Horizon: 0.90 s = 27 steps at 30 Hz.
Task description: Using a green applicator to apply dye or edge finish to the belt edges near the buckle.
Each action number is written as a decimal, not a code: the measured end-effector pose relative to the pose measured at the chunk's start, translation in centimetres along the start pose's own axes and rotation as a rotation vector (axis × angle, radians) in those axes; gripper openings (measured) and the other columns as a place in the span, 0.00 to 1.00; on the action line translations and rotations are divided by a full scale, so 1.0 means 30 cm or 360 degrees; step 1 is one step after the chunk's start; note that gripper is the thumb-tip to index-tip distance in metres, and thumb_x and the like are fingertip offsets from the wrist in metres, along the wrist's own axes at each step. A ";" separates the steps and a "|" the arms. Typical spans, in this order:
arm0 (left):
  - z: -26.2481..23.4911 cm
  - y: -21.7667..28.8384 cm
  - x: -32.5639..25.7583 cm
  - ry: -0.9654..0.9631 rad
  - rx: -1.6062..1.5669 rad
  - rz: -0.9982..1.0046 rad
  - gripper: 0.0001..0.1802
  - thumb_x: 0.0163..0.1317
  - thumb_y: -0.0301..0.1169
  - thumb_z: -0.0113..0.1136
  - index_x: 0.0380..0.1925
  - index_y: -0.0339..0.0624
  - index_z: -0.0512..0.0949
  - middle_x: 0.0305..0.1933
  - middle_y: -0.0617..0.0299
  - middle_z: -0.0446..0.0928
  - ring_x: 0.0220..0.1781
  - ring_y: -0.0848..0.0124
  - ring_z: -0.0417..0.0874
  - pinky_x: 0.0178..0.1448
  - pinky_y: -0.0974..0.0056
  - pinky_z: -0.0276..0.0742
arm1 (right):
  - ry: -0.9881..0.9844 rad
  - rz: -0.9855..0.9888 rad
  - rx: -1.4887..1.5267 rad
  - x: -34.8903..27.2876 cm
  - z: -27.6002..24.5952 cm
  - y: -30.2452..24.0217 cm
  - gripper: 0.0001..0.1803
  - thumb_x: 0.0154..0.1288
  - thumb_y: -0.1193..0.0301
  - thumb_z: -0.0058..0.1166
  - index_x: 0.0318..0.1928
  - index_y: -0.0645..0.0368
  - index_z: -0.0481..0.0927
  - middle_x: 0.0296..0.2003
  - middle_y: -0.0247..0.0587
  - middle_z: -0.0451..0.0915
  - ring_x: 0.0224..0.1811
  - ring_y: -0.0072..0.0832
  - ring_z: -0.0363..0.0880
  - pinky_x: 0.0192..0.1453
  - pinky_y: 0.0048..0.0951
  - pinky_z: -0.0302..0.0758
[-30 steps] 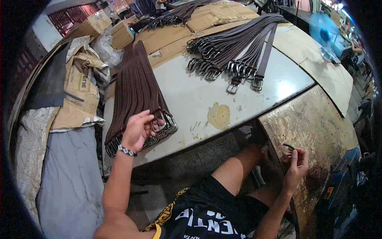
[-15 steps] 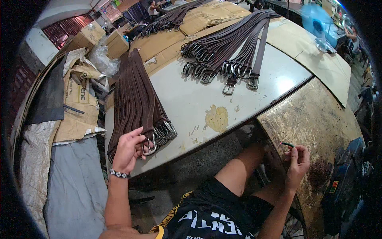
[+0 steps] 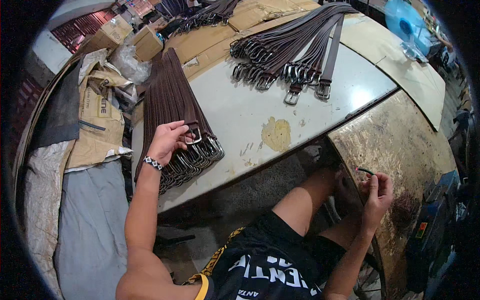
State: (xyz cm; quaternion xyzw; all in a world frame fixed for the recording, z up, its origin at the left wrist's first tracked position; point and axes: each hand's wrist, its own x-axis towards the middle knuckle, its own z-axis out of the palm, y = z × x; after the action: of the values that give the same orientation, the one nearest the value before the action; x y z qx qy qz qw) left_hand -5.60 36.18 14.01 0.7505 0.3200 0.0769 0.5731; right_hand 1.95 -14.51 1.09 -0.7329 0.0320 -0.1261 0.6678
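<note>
Pinching a belt buckle (image 3: 194, 135), the left hand (image 3: 165, 141) hides its strap; the right hand (image 3: 377, 192) grips a small dark loop (image 3: 365, 171).

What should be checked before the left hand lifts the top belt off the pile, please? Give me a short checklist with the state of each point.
1. Left hand has its fingers on the buckle of the top brown belt: ok.
2. Only one belt is gripped, not two: cannot tell.
3. Pile of brown belts lies in order, buckles toward the table edge: ok.
4. Bare grey table beside the pile has room to lay a belt: ok.
5. Right hand is free to help: not ok, it holds a small dark loop.
6. Second group of belts lies apart from the pile: ok.
</note>
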 end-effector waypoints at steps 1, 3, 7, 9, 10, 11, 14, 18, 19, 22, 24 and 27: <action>0.010 0.013 -0.002 -0.0005 0.0003 -0.0006 0.27 0.71 0.28 0.59 0.65 0.23 0.67 0.38 0.53 0.85 0.33 0.72 0.87 0.30 0.71 0.81 | 0.0003 0.0017 0.0033 -0.001 -0.002 0.002 0.06 0.78 0.71 0.53 0.44 0.62 0.77 0.35 0.35 0.80 0.36 0.21 0.80 0.43 0.25 0.79; 0.040 0.046 -0.027 -0.0100 0.0492 0.0040 0.24 0.71 0.29 0.59 0.62 0.22 0.71 0.38 0.54 0.85 0.33 0.72 0.87 0.28 0.74 0.79 | 0.0001 0.0043 0.0055 -0.002 -0.005 0.000 0.06 0.78 0.71 0.53 0.44 0.62 0.77 0.35 0.35 0.80 0.36 0.21 0.80 0.43 0.25 0.78; 0.043 0.040 -0.044 0.0352 0.1370 0.0716 0.17 0.64 0.32 0.63 0.48 0.32 0.84 0.36 0.50 0.87 0.34 0.65 0.89 0.40 0.63 0.83 | 0.0008 -0.0009 0.0014 0.001 0.001 0.002 0.07 0.78 0.71 0.53 0.43 0.62 0.77 0.36 0.36 0.82 0.36 0.21 0.80 0.42 0.24 0.78; 0.034 0.052 -0.030 0.0437 0.1417 0.0756 0.14 0.63 0.31 0.64 0.44 0.34 0.86 0.39 0.53 0.87 0.39 0.68 0.88 0.48 0.63 0.81 | 0.0003 -0.0036 -0.0002 0.000 0.007 0.006 0.07 0.78 0.71 0.53 0.43 0.63 0.77 0.36 0.36 0.82 0.35 0.21 0.81 0.42 0.24 0.78; 0.034 0.056 -0.020 0.0285 0.1373 0.0819 0.15 0.62 0.32 0.64 0.45 0.35 0.86 0.38 0.50 0.87 0.39 0.64 0.89 0.48 0.61 0.82 | 0.0010 -0.0047 -0.0019 0.000 0.008 0.003 0.07 0.78 0.70 0.53 0.44 0.62 0.78 0.37 0.36 0.82 0.35 0.20 0.80 0.42 0.24 0.77; 0.036 0.061 -0.011 0.0132 0.1327 0.0882 0.16 0.62 0.34 0.64 0.46 0.36 0.86 0.37 0.47 0.87 0.40 0.60 0.89 0.48 0.59 0.82 | 0.0018 -0.0057 -0.0035 -0.001 0.007 0.000 0.08 0.78 0.70 0.53 0.44 0.62 0.78 0.37 0.36 0.83 0.35 0.18 0.78 0.42 0.23 0.77; 0.034 0.015 0.043 -0.0238 0.1342 0.0908 0.18 0.63 0.32 0.64 0.53 0.38 0.83 0.54 0.44 0.83 0.57 0.58 0.85 0.63 0.59 0.77 | 0.0027 0.0027 0.0033 -0.006 0.008 -0.006 0.07 0.78 0.70 0.53 0.44 0.62 0.78 0.37 0.35 0.83 0.36 0.18 0.79 0.43 0.23 0.77; 0.021 -0.001 0.072 -0.0554 0.1270 0.0815 0.20 0.65 0.31 0.63 0.57 0.40 0.81 0.67 0.44 0.76 0.71 0.55 0.75 0.74 0.59 0.67 | 0.0025 0.0022 0.0034 0.000 0.002 0.009 0.06 0.77 0.72 0.54 0.43 0.62 0.78 0.37 0.35 0.83 0.35 0.20 0.81 0.42 0.23 0.78; 0.013 -0.004 0.081 -0.0597 0.1267 0.0762 0.20 0.65 0.31 0.63 0.57 0.39 0.81 0.67 0.44 0.76 0.71 0.55 0.75 0.74 0.59 0.67 | 0.0019 0.0002 0.0011 0.003 0.000 0.010 0.06 0.77 0.72 0.54 0.43 0.62 0.78 0.37 0.35 0.83 0.35 0.20 0.81 0.42 0.24 0.78; 0.005 0.003 0.065 -0.0618 0.1327 0.0782 0.22 0.65 0.31 0.63 0.58 0.39 0.80 0.68 0.44 0.75 0.73 0.56 0.73 0.76 0.59 0.65 | 0.0009 -0.0014 -0.0033 0.003 -0.001 0.004 0.06 0.77 0.71 0.54 0.43 0.62 0.78 0.37 0.35 0.82 0.35 0.20 0.80 0.43 0.24 0.78; 0.011 0.010 0.044 -0.0642 0.1270 0.0758 0.24 0.65 0.34 0.65 0.61 0.40 0.79 0.70 0.44 0.73 0.75 0.56 0.70 0.78 0.58 0.62 | 0.0002 -0.0014 -0.0052 0.001 0.003 -0.006 0.07 0.77 0.71 0.54 0.43 0.62 0.78 0.37 0.35 0.82 0.36 0.20 0.80 0.43 0.24 0.78; 0.004 -0.002 0.045 -0.0660 0.1294 0.0779 0.28 0.65 0.38 0.68 0.63 0.41 0.77 0.74 0.44 0.69 0.77 0.56 0.67 0.78 0.57 0.60 | 0.0041 0.0006 -0.0060 -0.003 0.010 -0.014 0.07 0.77 0.71 0.54 0.43 0.62 0.78 0.36 0.35 0.81 0.36 0.21 0.80 0.44 0.25 0.78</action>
State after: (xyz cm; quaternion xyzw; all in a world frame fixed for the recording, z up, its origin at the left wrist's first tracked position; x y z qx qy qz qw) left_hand -4.50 36.86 13.57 0.9649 0.0189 -0.0723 0.2517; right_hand 1.87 -14.17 1.46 -0.7436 0.0445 -0.1336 0.6537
